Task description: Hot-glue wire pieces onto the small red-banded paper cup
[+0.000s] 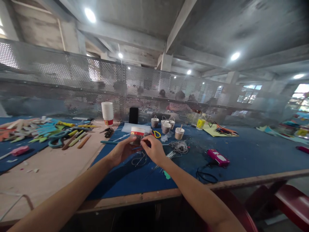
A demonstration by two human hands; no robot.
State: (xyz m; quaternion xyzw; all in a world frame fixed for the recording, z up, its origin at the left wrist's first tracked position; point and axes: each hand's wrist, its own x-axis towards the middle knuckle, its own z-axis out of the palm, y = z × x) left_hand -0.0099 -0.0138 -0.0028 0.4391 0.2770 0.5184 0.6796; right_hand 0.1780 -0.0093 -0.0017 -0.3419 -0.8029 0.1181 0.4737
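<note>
My left hand point(122, 150) is wrapped around a white and red paper cup point(137, 130), held upright above the blue table mat. Grey cord covers the lower part of this cup. At the cup's right side, my right hand point(154, 149) pinches the grey cord, though its fingers partly hide it. A loose loop of cord point(139, 160) lies below the hands. Right of my right hand is a tangled bundle of grey cord point(180, 147). Beyond it stand several cord-wrapped cups, including one with a stick point(179, 133) in it.
A stack of paper cups point(107, 112) and a black phone point(133, 115) stand near the perforated metal screen point(116, 74). Blue-handled scissors point(56, 138) and craft tools lie left. Yellow scissors point(156, 134), a yellow-labelled bottle point(201, 122) and a magenta box point(218, 158) are to the right.
</note>
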